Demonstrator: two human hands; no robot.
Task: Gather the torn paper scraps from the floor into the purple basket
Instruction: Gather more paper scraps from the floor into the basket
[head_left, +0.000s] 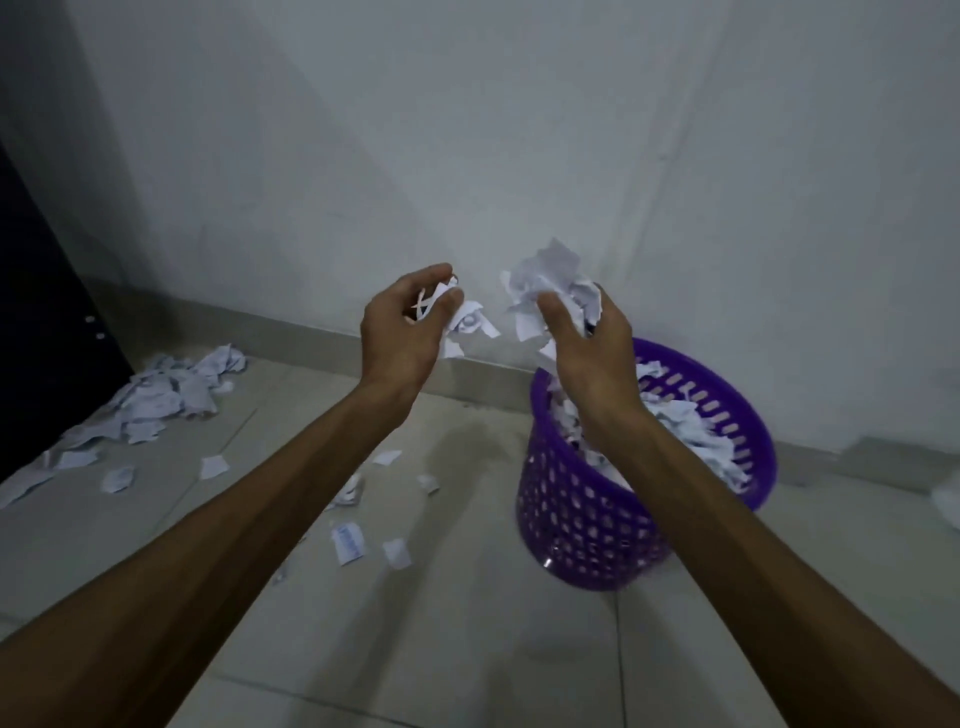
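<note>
We hold 2 bunches: left hand (402, 332) curled around few scraps (462, 322); right hand (587, 343) clutching a larger wad (545, 280) above the purple basket (582, 525). Loose scraps (166, 395) litter the floor (467, 649).

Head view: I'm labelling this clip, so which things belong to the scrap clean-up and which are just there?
Job:
purple basket
scraps in left hand
scraps in right hand
paper pile
loose scraps

Just there:
dark cabinet
wall

purple basket (582, 525): upright, scrap-filled | paper scraps (156, 395): white, torn, heaped on floor left
</note>
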